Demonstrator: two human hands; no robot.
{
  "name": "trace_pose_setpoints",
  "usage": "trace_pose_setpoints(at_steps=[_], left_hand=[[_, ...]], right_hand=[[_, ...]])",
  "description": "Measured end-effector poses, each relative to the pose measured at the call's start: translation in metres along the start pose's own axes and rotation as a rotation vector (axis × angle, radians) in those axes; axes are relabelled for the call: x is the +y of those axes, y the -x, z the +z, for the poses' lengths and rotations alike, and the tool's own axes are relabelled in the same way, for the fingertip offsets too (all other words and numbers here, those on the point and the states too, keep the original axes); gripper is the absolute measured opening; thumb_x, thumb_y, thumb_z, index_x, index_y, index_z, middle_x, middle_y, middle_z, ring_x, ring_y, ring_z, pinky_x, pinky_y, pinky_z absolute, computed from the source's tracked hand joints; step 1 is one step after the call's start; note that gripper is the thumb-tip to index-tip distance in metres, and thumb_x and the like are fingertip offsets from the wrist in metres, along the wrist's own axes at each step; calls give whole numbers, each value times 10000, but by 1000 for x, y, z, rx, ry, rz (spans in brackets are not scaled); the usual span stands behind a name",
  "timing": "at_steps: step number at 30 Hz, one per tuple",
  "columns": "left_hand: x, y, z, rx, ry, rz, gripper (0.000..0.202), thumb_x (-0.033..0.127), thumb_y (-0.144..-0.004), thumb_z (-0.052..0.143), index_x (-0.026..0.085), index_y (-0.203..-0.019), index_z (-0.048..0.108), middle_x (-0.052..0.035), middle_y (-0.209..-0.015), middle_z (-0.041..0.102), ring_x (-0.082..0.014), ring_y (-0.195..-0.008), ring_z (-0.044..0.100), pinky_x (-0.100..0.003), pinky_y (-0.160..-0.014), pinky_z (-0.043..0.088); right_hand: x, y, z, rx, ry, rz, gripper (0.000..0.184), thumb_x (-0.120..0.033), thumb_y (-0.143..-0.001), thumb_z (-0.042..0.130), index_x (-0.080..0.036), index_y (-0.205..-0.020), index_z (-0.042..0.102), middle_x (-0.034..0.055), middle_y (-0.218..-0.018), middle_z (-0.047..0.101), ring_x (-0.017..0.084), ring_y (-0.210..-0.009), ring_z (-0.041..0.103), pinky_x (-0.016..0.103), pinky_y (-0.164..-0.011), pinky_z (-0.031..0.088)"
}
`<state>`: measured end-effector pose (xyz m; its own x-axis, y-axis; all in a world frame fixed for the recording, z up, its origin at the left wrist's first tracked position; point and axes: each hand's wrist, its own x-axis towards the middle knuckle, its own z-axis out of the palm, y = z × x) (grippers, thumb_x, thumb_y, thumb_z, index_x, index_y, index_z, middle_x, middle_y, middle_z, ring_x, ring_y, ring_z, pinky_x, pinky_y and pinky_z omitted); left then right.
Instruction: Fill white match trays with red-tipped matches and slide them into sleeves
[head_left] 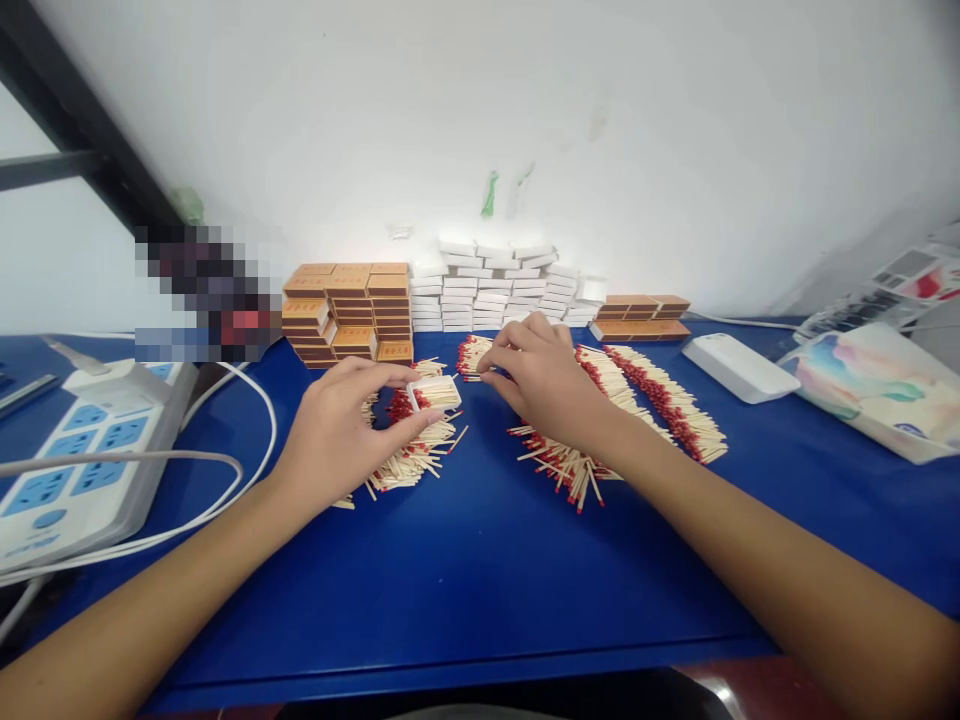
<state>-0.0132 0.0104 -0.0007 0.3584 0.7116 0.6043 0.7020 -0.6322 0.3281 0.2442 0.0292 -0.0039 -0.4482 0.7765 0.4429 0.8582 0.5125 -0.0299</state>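
Observation:
Between the thumb and fingers of my left hand is a small white matchbox tray, tilted, with matches lying in it. Loose red-tipped matches are heaped under and around that hand. My right hand is bent into a pinch at the edge of a small match bundle, its fingertips closed on match ends there. Beneath my right wrist another match heap spreads out. Long rows of matches lie to the right, partly covered by my forearm.
Orange matchboxes are stacked at the back left, white trays in the middle, more orange boxes farther right. A white device and a tissue pack lie right. A power strip with cables occupies the left of the blue table.

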Motion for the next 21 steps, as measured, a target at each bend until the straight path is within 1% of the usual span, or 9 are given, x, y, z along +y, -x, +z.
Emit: trace_pose_setpoints(at_steps=[3,7,10,13,15,18,21], left_hand=[[0,1,-1,3,11,-2,350,481,-819,846,250,-1067,756,-16,-1050,787,-209,-963,723,-334,-882,567],[1,2,-1,14,15,22,371,480,-819,847,237,-1085,757,-28,-1047,784,-207,-953,717,-338,-888,563],[0,1,0,10,12,23,376,478,-821,847,230,-1089,760,-35,-1038,781,-205,-951,717,-332,-892,561],[-1,1,0,8,2,22,380,478,-820,848,226,-1092,761,-38,-1033,781,-207,-944,717,-331,-884,560],[-2,1,0,7,-14,25,385,479,-822,846,221,-1094,760,-41,-1030,784,-212,-939,717,-335,-880,560],[-2,1,0,9,-26,33,386,479,-825,842,212,-1092,763,-45,-1026,788,-217,-944,720,-337,-879,561],[-1,2,0,8,-7,50,390,483,-821,844,204,-1084,770,-48,-1015,787,-217,-937,727,-336,-869,564]], right_hand=[[12,0,11,-99,-11,3,159,-251,-1015,594,-204,-991,744,111,-1050,630,283,-1053,442,411,-836,283],[13,-2,14,-148,-25,33,139,-242,-1003,615,-190,-959,736,107,-1040,633,279,-1046,449,398,-833,287],[11,-5,16,-167,-7,35,164,-229,-1010,589,-177,-913,710,113,-1029,634,284,-1038,451,395,-820,281],[9,-7,16,-192,47,13,194,-205,-1028,525,-163,-925,685,133,-1034,626,297,-1037,452,401,-812,281],[7,-6,10,-172,70,2,204,-193,-1038,493,-157,-941,669,141,-1044,620,299,-1033,455,406,-816,292],[-2,-5,-5,-43,77,-39,212,-218,-1058,466,-161,-961,645,150,-1062,616,292,-1002,447,414,-826,313],[-19,-3,-18,61,93,-115,198,-251,-1063,478,-167,-980,638,151,-1061,619,292,-982,433,413,-813,324]])
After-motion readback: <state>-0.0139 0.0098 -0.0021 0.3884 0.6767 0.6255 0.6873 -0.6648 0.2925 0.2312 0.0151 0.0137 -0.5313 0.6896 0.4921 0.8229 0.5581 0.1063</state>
